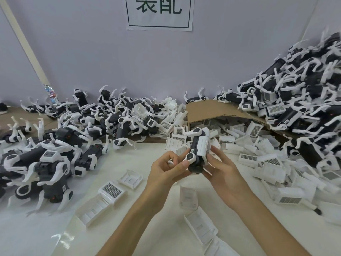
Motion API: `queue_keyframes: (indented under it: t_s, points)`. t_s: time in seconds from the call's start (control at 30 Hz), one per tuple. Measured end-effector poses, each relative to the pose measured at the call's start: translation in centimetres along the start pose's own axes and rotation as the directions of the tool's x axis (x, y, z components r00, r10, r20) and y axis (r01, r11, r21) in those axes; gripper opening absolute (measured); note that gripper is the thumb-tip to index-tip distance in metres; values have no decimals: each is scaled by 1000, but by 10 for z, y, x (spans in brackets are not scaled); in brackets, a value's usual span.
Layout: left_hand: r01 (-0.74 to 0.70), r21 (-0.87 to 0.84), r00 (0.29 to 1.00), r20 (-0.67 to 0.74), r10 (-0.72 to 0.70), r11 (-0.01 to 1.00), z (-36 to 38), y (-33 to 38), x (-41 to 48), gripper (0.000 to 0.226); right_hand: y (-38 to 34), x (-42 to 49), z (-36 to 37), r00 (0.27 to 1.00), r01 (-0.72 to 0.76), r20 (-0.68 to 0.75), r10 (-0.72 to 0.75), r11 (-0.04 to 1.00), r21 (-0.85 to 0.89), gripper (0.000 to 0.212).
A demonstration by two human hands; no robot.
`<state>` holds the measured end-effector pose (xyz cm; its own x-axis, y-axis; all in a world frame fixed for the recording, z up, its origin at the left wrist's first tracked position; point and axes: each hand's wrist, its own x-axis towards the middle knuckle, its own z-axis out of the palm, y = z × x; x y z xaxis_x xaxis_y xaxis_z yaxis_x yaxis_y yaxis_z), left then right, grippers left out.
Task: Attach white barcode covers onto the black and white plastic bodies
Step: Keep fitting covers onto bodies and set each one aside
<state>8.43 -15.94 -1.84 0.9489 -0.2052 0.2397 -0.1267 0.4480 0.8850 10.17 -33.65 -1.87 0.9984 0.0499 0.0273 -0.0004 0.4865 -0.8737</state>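
I hold one black and white plastic body [195,150] above the table's middle, a white barcode cover [203,146] lying against its right side. My left hand [169,169] grips the body's lower left, thumb by a white leg joint. On the right, my right hand [223,169] pinches the cover's edge with its fingertips. Loose white covers [112,191] lie on the table near my forearms.
A heap of black and white bodies [55,154] fills the left side, and a taller heap [304,108] rises on the right. A tipped cardboard box [212,109] spills white covers [258,157] behind my hands. A lavender wall with a paper sign [159,12] stands behind.
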Motion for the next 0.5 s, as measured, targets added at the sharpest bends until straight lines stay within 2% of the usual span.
queue_keyframes:
  t_s: [0.1,0.3,0.4,0.5]
  points:
    - [23,-28,999,31,-22,999,-3,1,0,30,-2,-2,-1,993,-90,71,91,996,-26,62]
    - [66,-81,995,79,-60,994,-6,2,1,30,-2,-6,0,956,-144,245,162,986,-87,39]
    - [80,-83,993,96,-72,993,-6,3,0,31,-1,-7,2,936,-160,313,159,987,-22,39]
    - [84,-43,992,99,-80,996,-4,5,-1,30,1,-6,2,943,-158,304,137,986,44,40]
